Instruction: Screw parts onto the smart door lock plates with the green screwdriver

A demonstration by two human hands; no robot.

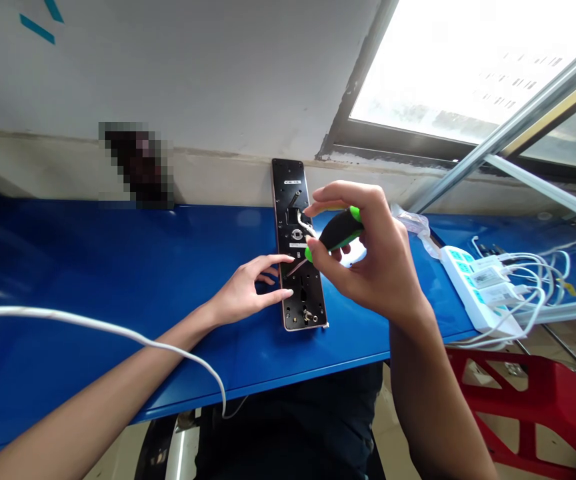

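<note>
head: right hand grips screwdriver over lock plate, left hand on edge

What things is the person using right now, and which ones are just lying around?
Being used:
- right hand, gripping a green-and-black screwdriver
- left hand, touching a long black metal plate with gold edges

Just lying around:
- white power strip with plugs in it
- clear plastic bag
- red plastic stool

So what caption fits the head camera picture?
Right hand holds a green-handled screwdriver at a black door-lock panel, left hand on it.
</note>
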